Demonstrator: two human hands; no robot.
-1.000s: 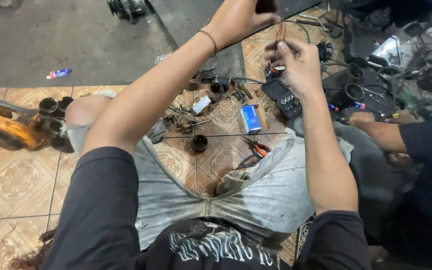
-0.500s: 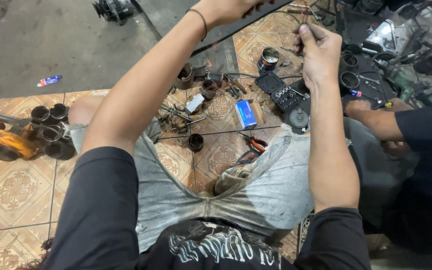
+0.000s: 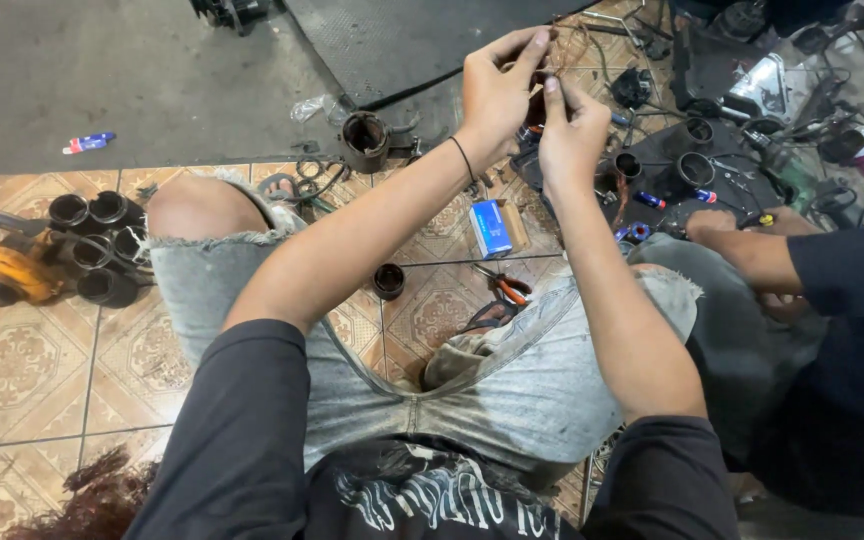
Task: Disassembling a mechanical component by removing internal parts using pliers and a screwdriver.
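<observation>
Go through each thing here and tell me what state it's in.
Left hand: raised, fingers pinching the copper wire coil.
Right hand: raised, touching the coil.
Blue box: lying on the tiled floor.
Pliers: lying unused.

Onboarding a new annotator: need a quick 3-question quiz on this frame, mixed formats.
1. True or false: the left hand and the right hand are both raised together on one bundle of thin copper wire.
2. Multiple choice: what lies on the tiled floor between the person's knees, just below the blue box? A) a hammer B) orange-handled pliers C) a paintbrush
3. Fill in: a second person's forearm enters from the ____ side of the picture.

Key: 1 true; 2 B; 3 right.
</observation>
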